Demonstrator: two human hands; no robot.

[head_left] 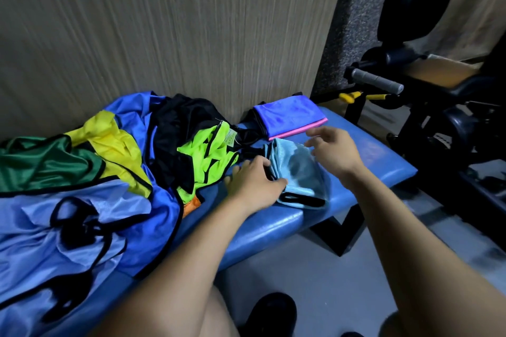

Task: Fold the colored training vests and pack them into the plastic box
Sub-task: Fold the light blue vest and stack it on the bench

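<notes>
From your head camera, both your forearms reach forward over the blue padded counter [369,150]. Your left hand [253,182] lies palm down with its fingers spread and its fingertips pressing the left edge of the folded light blue vest [298,172], thumb tip touching the fabric's near corner; nothing is gripped. Your right hand [332,152] hovers above the right side of that vest, wrist bent, fingers loosely extended and apart, holding nothing; whether it touches the cloth I cannot tell. The light blue vest sits on the counter near its right end, black trim [304,200] showing at its near edge. Just behind it, against the wood-grain wall [191,35], lies a folded stack with a purple vest [287,115] on top and a pink edge beneath. To the left, unfolded vests are heaped: neon green [208,156], black [178,123], yellow [115,142], dark green [41,161] and royal blue [82,227]
</notes>
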